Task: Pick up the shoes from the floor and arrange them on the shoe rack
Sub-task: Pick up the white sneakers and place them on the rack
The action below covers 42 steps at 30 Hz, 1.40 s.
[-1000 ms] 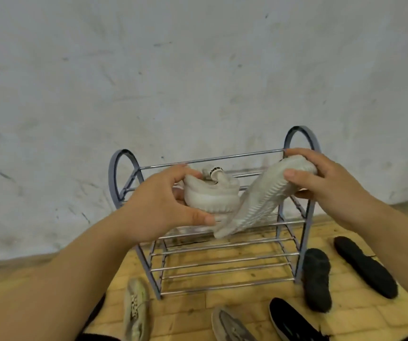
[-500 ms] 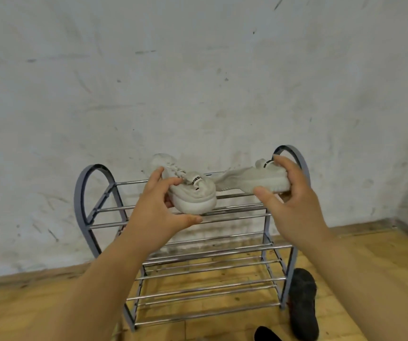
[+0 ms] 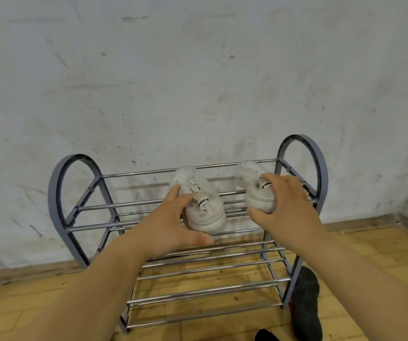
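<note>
Head view: on the top bars of the rack (image 3: 74, 159), the left hand (image 3: 170, 225) grips one white shoe (image 3: 206, 214) by its heel, and the right hand (image 3: 284, 207) grips the other shoe (image 3: 251, 190). I'd square them side by side, soles flat across the bars — toes to the wall — before letting go.

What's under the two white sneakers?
Top bars of the shoe rack lie under the left sneaker and right sneaker; below, bare lower bars and wooden floor. The left hand and right hand hide the heels' contact.
</note>
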Motion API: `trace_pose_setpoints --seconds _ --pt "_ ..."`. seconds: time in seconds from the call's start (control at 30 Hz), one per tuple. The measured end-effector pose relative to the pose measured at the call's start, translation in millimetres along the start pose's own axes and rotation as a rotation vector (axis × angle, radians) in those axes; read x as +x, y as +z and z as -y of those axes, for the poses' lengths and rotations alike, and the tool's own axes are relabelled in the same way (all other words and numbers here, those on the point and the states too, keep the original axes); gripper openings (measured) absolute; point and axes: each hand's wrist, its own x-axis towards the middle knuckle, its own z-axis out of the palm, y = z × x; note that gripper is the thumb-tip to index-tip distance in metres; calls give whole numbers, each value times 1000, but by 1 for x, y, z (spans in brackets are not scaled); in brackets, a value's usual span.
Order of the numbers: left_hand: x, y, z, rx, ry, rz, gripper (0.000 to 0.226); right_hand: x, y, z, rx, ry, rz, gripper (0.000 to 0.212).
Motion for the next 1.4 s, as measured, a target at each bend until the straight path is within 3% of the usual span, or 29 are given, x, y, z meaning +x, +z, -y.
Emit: trace_pose_setpoints --seconds 0.07,0.27,0.57,0.77,0.9,1.0,1.2,1.4 --pt "2 4 -6 -8 -10 -32 123 3 -4 -1 -26 4 37 78" --pt "7 28 -27 -28 -46 -212 103 7 -9 3 56 133 140 76" --pt "2 11 -20 -19 -21 -125 91 8 -11 2 -64 190 253 83" --pt "12 31 -25 212 -177 -273 105 10 -2 0 -99 190 238 89" --pt "12 30 -22 91 -103 -369 83 9 5 -4 5 194 169 89" --pt "-1 22 -14 41 -8 -389 81 -3 7 -5 176 165 78 80" --pt "-56 -7 -11 -14 195 -195 72 -23 -24 2 477 116 -20 77" --pt "-100 -8 -7 17 257 17 62 -55 -77 3 456 13 197 63"
